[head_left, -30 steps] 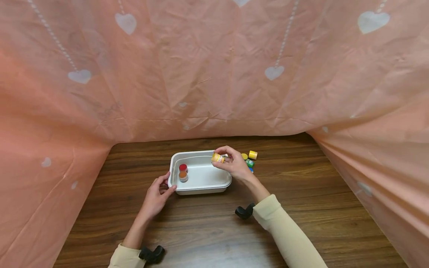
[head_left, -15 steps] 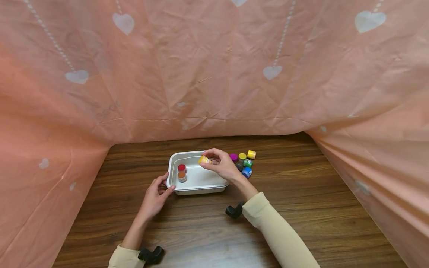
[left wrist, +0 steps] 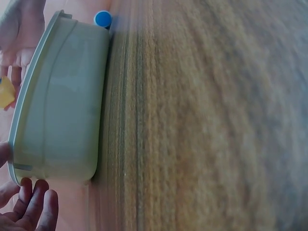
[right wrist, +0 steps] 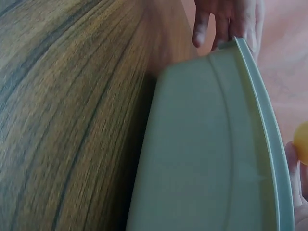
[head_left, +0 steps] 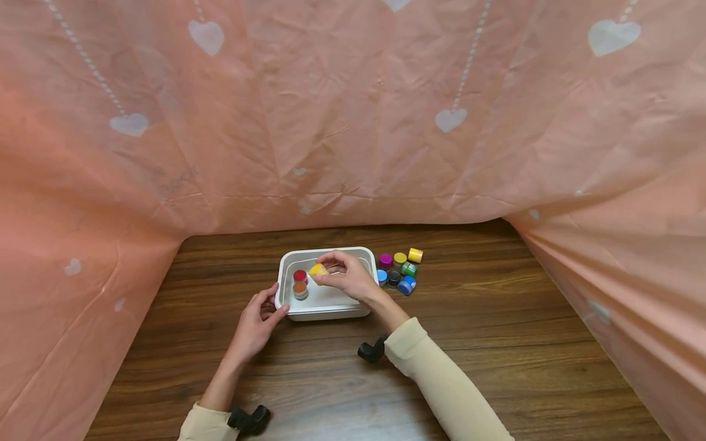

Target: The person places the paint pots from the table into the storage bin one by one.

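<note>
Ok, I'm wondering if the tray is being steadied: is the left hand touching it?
Touching. The head view shows the left hand at the white tray, thumb and fingers against its near left corner.

Wore plain, cream-coloured sleeves (head_left: pixel 449 392) ending in broad cuffs (head_left: pixel 405 344), with a black, angular device (head_left: pixel 249 420) beside each; had left hand (head_left: pixel 258 321) and right hand (head_left: pixel 351 278) bare.

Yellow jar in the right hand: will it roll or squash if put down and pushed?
The yellow jar may roll if laid on its side, since its body looks round. It seems stiff: no dent shows where the right hand pinches it. Probably light, being small.
</note>
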Available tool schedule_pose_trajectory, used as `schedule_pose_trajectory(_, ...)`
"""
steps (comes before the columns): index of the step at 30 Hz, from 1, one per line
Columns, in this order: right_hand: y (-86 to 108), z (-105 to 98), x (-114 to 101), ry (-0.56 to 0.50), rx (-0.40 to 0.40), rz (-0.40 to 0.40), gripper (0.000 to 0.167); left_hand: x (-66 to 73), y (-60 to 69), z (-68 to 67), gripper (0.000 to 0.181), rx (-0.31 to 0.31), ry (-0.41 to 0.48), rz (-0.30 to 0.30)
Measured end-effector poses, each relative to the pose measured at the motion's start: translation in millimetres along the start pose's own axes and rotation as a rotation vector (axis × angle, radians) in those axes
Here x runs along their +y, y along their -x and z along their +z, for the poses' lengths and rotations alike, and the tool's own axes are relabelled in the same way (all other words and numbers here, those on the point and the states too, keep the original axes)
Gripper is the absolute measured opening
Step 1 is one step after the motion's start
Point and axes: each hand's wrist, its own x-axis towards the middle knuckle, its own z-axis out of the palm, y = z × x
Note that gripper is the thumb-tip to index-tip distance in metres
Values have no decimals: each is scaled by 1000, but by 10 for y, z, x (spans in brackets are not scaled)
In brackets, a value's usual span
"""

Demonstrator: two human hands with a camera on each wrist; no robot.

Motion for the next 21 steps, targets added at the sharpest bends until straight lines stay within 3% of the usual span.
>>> schedule_pose_trajectory(14,-77,174,88,55,-51,-43,41,11,18,-1,60,8,4,12)
schedule_pose_trajectory(21,-91,214,105,67,-75,3,42,30,21,-4,60,3,17,16)
